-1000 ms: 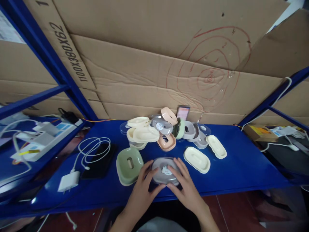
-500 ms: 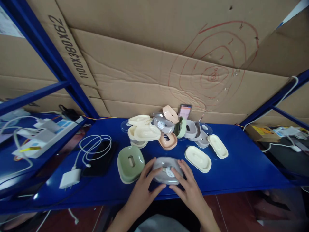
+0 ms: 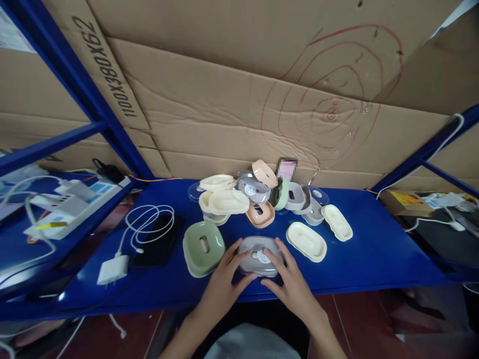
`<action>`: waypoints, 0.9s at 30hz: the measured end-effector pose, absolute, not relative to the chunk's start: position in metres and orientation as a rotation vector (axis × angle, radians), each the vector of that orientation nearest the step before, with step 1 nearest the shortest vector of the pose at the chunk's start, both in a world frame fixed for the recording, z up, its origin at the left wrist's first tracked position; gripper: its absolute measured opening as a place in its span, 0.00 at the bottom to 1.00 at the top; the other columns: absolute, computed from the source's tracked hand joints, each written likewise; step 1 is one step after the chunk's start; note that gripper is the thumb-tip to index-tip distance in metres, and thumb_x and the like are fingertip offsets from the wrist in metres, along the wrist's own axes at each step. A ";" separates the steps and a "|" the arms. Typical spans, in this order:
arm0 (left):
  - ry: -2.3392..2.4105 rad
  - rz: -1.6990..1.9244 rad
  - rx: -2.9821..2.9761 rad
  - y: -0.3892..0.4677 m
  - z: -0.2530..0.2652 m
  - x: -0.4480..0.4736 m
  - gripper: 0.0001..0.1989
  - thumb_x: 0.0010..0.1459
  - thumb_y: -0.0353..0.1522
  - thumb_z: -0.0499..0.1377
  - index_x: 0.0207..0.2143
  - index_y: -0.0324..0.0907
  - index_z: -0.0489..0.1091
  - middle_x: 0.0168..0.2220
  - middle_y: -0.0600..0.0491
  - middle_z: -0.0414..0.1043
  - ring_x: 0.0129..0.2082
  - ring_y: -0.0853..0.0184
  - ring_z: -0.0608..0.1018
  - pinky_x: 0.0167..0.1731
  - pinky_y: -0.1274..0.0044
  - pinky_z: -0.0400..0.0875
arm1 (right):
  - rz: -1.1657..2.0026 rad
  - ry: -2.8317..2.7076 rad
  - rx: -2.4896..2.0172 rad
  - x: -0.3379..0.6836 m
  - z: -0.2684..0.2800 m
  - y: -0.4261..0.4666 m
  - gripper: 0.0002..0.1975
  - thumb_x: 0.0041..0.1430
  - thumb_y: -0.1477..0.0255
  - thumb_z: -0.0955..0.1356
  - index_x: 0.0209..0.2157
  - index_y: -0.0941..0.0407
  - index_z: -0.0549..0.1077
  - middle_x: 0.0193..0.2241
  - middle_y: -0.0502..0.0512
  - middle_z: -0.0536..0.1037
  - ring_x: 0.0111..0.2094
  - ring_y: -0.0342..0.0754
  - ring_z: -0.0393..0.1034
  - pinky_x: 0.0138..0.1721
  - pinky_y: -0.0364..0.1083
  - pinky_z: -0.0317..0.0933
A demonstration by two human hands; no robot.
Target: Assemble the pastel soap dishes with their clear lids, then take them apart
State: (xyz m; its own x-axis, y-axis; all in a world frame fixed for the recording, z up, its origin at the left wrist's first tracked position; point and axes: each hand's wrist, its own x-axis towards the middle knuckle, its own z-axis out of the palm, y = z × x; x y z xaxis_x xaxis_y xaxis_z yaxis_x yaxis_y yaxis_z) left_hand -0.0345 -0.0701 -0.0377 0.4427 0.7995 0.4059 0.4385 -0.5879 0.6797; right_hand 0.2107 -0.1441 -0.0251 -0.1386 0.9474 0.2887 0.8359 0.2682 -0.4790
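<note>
A grey soap dish (image 3: 251, 244) under a clear lid, with a round white sticker on top, lies near the front edge of the blue table. My left hand (image 3: 227, 277) is closed round its left end, fingertips on the lid and thumb at the near side. From the right end my right hand (image 3: 292, 279) grips the same dish, one finger by the sticker. Just left of my left hand stands a green soap dish (image 3: 210, 249) on a cream tray. To the right lies a cream oval tray (image 3: 307, 242).
Behind the hands is a heap of cream trays (image 3: 228, 202), a peach dish (image 3: 260, 214), grey dishes (image 3: 294, 196) and clear lids. A second cream tray (image 3: 337, 223) lies farther right. At left are a black phone (image 3: 155, 249), a white charger (image 3: 113, 269) and its coiled cable. Cardboard (image 3: 202, 109) stands behind.
The view has shifted slightly, so the table sits a little higher in the picture. Both hands keep their hold on the grey soap dish; nothing else has visibly moved.
</note>
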 end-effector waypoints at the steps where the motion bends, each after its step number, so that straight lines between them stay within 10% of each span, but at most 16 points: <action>1: 1.045 0.983 2.224 -0.071 -0.037 -0.034 0.24 0.69 0.36 0.67 0.65 0.55 0.69 0.73 0.47 0.66 0.70 0.53 0.75 0.66 0.61 0.76 | 0.296 -1.991 -1.608 0.210 -0.025 -0.143 0.36 0.73 0.62 0.71 0.77 0.38 0.58 0.80 0.57 0.47 0.78 0.63 0.53 0.70 0.61 0.66; 8: 1.095 0.916 2.297 -0.083 -0.026 -0.030 0.33 0.75 0.38 0.59 0.77 0.52 0.50 0.80 0.42 0.50 0.76 0.53 0.65 0.68 0.60 0.74 | -0.047 -1.804 -1.611 0.233 -0.027 -0.159 0.34 0.71 0.58 0.73 0.74 0.36 0.62 0.78 0.52 0.55 0.74 0.65 0.61 0.66 0.62 0.72; 15: 0.995 0.991 2.596 -0.084 -0.024 -0.030 0.21 0.75 0.34 0.57 0.68 0.51 0.67 0.68 0.47 0.72 0.63 0.57 0.80 0.61 0.64 0.79 | -0.676 -1.101 -1.925 0.401 -0.012 -0.186 0.45 0.65 0.38 0.67 0.69 0.57 0.72 0.70 0.72 0.68 0.70 0.72 0.65 0.68 0.69 0.63; 22: 1.327 1.226 2.798 -0.087 -0.022 -0.049 0.19 0.71 0.29 0.60 0.61 0.49 0.75 0.63 0.45 0.77 0.62 0.53 0.79 0.77 0.53 0.45 | -0.554 -0.847 -2.189 0.504 -0.045 -0.189 0.54 0.57 0.31 0.64 0.68 0.58 0.74 0.71 0.78 0.64 0.69 0.79 0.63 0.62 0.71 0.64; 27: 1.460 1.252 2.781 -0.074 -0.029 -0.078 0.15 0.71 0.29 0.60 0.58 0.48 0.74 0.54 0.48 0.82 0.57 0.53 0.82 0.76 0.53 0.43 | -0.477 -0.890 -2.237 0.510 -0.054 -0.181 0.54 0.60 0.31 0.61 0.70 0.58 0.71 0.74 0.79 0.58 0.70 0.85 0.60 0.59 0.76 0.64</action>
